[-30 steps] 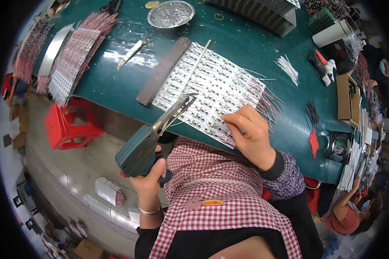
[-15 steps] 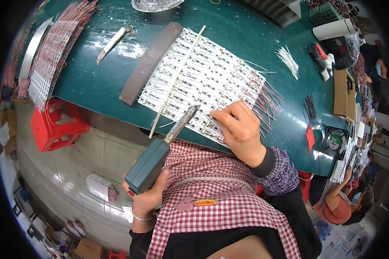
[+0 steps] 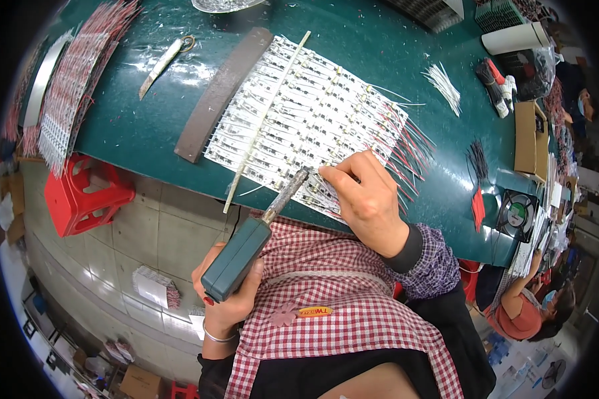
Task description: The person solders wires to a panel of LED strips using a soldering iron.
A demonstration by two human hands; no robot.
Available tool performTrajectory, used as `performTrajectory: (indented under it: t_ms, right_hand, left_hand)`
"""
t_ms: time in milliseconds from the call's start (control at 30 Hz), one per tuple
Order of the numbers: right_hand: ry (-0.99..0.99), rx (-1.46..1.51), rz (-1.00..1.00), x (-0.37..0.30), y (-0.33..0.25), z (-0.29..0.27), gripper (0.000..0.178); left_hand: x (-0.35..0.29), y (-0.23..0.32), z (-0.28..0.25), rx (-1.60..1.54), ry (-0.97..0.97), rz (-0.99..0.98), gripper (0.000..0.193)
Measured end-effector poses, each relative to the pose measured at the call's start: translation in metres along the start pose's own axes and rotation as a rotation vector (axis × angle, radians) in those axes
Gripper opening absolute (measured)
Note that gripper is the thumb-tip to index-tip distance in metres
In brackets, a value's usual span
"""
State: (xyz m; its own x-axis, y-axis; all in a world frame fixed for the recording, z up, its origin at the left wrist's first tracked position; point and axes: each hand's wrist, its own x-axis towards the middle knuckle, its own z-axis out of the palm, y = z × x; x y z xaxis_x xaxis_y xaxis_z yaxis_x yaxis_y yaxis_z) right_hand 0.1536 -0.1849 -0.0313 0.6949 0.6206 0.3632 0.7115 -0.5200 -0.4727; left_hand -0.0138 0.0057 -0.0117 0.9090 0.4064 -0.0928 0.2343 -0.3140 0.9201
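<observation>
My left hand is wrapped round the green boxy handle of a soldering gun. Its dark metal tip reaches over the near part of a white panel of small circuit boards. Close to that tip, the thumb and forefinger of my right hand are pinched together just above the boards; what they hold is too small to make out. Red and white wires fan out from the panel's right side. A thin pale strip lies across the boards, and a brown bar rests along their left edge.
A taped blade and wired board stacks lie to the left. On the right are white wires, black wires, a small fan and a cardboard box. A red stool stands below the table's left edge. Another person sits at right.
The soldering gun has shifted slightly right, its tip closer to my right fingertips. My right hand has moved slightly left. The panel and brown bar appear slightly farther left in view.
</observation>
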Motion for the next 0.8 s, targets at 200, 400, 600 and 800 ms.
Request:
performTrajectory:
  t_ms: [200,400,600,800]
  right_hand:
    - [-0.004,-0.010,-0.011,-0.001,0.000,0.000,0.031]
    - [0.008,-0.003,-0.018,-0.001,0.000,0.000,0.031]
    - [0.043,-0.004,-0.042,-0.001,-0.002,-0.001,0.031]
    - [0.072,0.041,-0.081,-0.006,-0.009,-0.002,0.032]
  left_hand:
    - [-0.006,-0.008,0.001,0.034,0.005,0.030,0.020]
    - [-0.014,-0.009,-0.002,-0.015,0.080,-0.065,0.023]
    - [-0.016,-0.009,0.000,-0.040,0.101,-0.037,0.025]
    - [-0.026,-0.011,-0.006,-0.070,0.121,-0.128,0.025]
